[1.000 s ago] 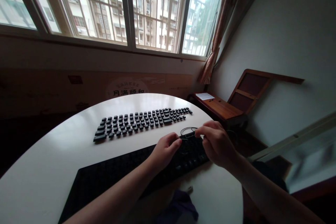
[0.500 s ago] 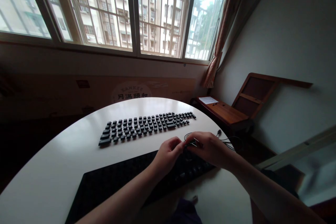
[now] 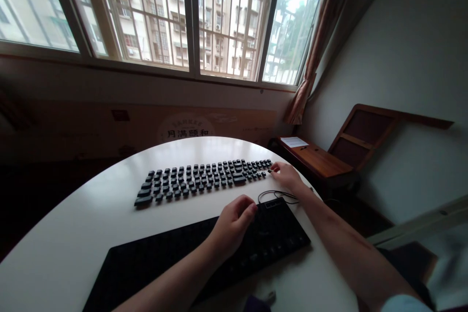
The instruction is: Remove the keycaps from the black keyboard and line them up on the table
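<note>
A black keyboard lies slanted across the near part of the white table, with only a few keys showing at its right end. Over its upper right part is my left hand, fingers curled and thumb pressed to the index finger; whatever may be inside is hidden. Farther off, rows of loose black keycaps are laid out on the table. At the right end of those rows my right hand pinches a small dark keycap between thumb and fingertips, close to the tabletop.
A thin black cable loops behind the keyboard under my right forearm. Near the front edge lies a dark purple item with a metallic tip. The round white table curves away at both sides. A wooden chair with a paper stands beyond.
My right hand has left my left hand above the keyboard and moved forward to the right end of the keycap rows. My left hand has stayed over the keyboard.
</note>
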`<state>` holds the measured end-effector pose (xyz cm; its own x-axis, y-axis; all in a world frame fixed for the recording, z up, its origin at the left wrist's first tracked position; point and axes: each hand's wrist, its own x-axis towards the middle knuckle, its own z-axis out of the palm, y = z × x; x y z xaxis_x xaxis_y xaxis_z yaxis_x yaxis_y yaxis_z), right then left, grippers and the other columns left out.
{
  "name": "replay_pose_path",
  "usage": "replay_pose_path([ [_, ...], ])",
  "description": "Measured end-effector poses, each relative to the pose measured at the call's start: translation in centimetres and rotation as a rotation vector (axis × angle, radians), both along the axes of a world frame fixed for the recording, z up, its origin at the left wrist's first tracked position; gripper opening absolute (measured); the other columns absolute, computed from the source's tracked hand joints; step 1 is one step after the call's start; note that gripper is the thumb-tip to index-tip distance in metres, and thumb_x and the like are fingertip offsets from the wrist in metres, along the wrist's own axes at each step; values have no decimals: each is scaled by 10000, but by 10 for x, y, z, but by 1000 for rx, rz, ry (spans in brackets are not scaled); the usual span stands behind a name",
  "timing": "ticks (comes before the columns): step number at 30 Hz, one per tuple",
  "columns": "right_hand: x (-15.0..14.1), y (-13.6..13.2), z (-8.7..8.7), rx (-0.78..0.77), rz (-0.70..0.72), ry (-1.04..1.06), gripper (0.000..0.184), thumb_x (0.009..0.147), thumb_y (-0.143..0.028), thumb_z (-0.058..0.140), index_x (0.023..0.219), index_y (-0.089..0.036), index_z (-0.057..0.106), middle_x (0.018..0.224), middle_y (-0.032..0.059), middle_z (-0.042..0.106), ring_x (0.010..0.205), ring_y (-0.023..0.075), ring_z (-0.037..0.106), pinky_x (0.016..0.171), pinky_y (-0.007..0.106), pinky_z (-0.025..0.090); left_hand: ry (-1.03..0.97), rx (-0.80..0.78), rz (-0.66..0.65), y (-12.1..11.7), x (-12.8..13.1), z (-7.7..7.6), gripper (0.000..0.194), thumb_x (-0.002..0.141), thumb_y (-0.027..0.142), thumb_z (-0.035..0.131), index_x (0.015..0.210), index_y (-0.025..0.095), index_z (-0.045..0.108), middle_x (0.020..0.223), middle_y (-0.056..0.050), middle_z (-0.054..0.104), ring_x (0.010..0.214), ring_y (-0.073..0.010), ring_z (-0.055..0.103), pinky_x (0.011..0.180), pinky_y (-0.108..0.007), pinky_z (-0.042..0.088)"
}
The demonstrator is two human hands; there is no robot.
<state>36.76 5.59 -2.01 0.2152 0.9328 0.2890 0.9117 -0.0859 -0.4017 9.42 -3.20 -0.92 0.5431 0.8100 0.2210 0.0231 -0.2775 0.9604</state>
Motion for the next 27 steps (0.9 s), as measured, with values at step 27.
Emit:
replay_pose_path([
  [27,-3,-12,-13,-75,47,-100,300,845,-280,631,1127,-273,732,1071,14,759,1008,223,684,865,293,495,45,68,-24,-2,-3,1,361,909,514,490,844,170,581,700,-7,523,672,-160,482,613,-268,404],
])
